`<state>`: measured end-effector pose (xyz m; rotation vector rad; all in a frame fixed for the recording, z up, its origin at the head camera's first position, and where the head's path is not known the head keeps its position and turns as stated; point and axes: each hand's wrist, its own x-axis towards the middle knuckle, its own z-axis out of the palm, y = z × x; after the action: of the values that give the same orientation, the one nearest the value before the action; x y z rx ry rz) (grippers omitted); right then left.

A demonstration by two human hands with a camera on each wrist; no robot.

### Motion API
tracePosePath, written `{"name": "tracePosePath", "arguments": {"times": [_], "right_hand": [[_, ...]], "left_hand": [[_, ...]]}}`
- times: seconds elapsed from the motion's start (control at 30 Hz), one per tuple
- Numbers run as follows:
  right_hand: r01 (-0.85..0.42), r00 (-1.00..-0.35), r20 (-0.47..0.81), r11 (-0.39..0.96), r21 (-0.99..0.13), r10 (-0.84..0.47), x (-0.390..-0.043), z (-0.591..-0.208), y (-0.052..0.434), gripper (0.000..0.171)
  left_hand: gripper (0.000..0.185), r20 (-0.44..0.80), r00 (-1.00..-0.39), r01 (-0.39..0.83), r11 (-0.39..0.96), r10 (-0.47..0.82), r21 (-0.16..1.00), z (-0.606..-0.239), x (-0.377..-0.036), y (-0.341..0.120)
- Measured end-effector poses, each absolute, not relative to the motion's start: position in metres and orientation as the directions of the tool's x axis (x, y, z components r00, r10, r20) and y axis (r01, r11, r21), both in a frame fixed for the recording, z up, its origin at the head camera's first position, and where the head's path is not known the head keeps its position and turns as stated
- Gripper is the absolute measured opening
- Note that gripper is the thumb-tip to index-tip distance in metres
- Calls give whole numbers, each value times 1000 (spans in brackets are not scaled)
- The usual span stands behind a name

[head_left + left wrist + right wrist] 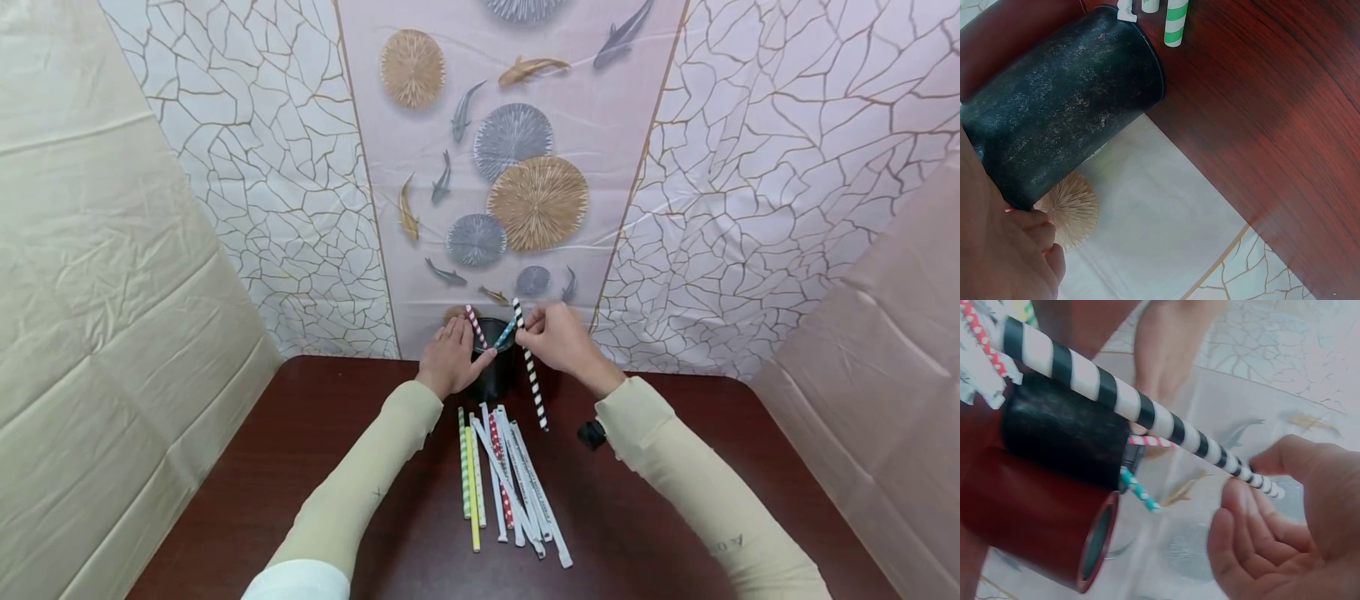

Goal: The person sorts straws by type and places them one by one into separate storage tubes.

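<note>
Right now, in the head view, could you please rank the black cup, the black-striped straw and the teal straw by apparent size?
1. Black-striped straw, longest.
2. Black cup, partly hidden by the left hand, so unsure.
3. Teal straw; only its tip shows.

We're looking at a dark reddish wooden table [300, 467] with a glossy grain. Behind the table hangs a pale panel [510, 167] printed with fish and round fan shapes, flanked by white sheets veined in gold [285, 183]. Left of the table, creased cream cloth [90, 333]; right, pinkish cloth [885, 375].
</note>
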<state>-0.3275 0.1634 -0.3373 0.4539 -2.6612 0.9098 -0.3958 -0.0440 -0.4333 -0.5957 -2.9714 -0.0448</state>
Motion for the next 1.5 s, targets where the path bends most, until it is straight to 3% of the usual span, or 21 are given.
{"name": "tracePosePath", "arguments": {"times": [0.5, 0.83, 1.3, 1.5], "right_hand": [[-495, -772, 631, 689, -528, -71, -338, -287, 137, 17], [-552, -682, 731, 642, -532, 19, -351, -285, 118, 16], [-476, -733, 669, 611, -633, 121, -376, -315, 111, 17], [-416, -775, 617, 625, -660, 136, -386, -329, 111, 27]], "left_hand": [[91, 130, -915, 387, 922, 382, 13, -433, -400, -46], [93, 128, -916, 384, 923, 380, 9, -436, -402, -46], [93, 115, -920, 380, 925, 374, 27, -438, -401, -45], [93, 102, -925, 371, 928, 367, 23, -437, -402, -44]]}}
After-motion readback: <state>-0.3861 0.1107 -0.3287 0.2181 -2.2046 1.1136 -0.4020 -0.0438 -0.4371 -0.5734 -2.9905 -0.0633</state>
